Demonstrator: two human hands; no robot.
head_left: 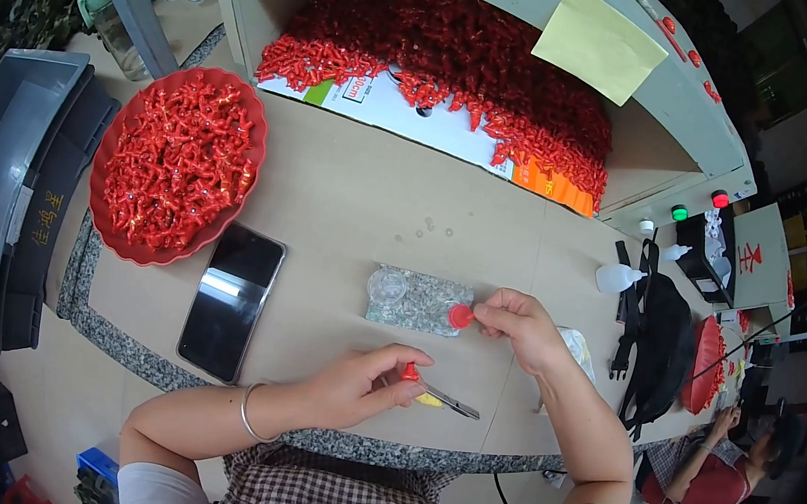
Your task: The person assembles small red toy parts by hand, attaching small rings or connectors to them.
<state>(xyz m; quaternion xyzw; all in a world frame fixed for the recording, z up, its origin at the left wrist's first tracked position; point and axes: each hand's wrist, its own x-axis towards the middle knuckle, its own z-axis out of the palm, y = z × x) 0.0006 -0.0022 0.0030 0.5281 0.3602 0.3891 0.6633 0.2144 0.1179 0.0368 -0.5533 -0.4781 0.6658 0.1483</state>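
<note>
My left hand (369, 386) pinches a small red plastic piece (411, 372) between thumb and fingertips, close to the table's front edge. Just beyond it, my right hand (521, 329) is closed, its fingertips at a round red disc (460, 316) over the right end of a speckled stone slab (426, 317). A clear round dish (387, 287) sits on the slab's left part. Beside my left fingers lies a slim pointed metal tool (453, 403), next to something yellow (429, 399); my hand partly hides both.
A red scalloped bowl (260, 124) full of small red pieces stands at left, beside a black phone (232, 302). More red pieces (448, 51) fill the shelf ahead. A white squeeze bottle (617, 277) and black bag (664, 345) lie right. Another person (713, 481) sits far right.
</note>
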